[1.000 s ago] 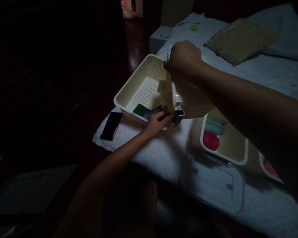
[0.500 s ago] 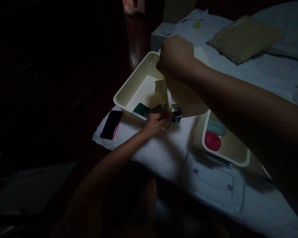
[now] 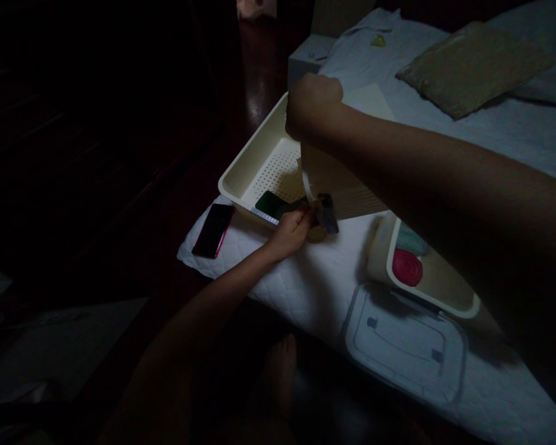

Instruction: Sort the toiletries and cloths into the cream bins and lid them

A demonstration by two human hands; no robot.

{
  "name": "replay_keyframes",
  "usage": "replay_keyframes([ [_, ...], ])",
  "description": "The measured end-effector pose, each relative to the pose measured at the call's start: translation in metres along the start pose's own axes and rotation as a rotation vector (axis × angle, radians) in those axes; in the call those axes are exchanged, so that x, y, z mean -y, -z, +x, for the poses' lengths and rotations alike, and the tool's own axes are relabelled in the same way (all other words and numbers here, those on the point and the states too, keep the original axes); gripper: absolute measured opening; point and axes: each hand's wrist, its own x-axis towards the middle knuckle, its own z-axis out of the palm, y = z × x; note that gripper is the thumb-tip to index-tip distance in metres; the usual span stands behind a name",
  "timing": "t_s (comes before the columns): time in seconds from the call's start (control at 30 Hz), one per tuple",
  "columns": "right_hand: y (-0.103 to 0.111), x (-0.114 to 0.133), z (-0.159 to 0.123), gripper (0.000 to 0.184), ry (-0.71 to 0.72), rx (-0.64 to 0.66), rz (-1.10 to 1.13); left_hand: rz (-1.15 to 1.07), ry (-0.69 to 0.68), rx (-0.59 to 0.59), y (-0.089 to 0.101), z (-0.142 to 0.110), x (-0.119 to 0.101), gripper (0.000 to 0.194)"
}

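Right hand (image 3: 314, 105) and left hand (image 3: 293, 233) both grip a tilted beige plastic box (image 3: 340, 188) over the cream perforated plastic basket (image 3: 243, 170); weak grip could drop it.

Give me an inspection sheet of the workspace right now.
Surface: pale quilted bed, dimly lit.
Job's things: box, tilted at the right side of the basket; green item in the basket.
Clutter: phone beside the basket; lid by an open bin, red item inside.
Hands: right hand closed on the box's upper end; left hand at its lower end, grip unclear.
Cables: nothing seen clearly; left side dark.
Surroundings: pillow, dark floor.
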Motion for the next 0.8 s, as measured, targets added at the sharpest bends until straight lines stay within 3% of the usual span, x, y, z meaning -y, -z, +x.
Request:
replay_keyframes([
  [0.1, 0.001, 0.009, 0.001, 0.029, 0.072, -0.069, -0.182, -0.041, 0.008, -0.019, 0.000, -0.002, -0.008, 0.043],
  [0.23, 0.004, 0.018, 0.001, 0.031, 0.135, -0.109, -0.225, -0.040, 0.032, -0.073, 0.001, -0.002, -0.016, 0.037],
  [0.37, 0.013, 0.016, -0.002, 0.028, 0.099, -0.100, -0.250, -0.062, 0.033, -0.081, -0.003, 0.003, -0.015, 0.037],
  [0.57, 0.033, -0.012, -0.022, 0.040, 0.127, -0.133, -0.172, 0.031, -0.030, -0.018, -0.013, 0.006, -0.022, 0.034],
  [0.8, 0.048, -0.061, -0.039, 0.040, 0.141, -0.128, -0.049, 0.124, -0.101, -0.021, -0.024, 0.004, -0.032, 0.030],
])
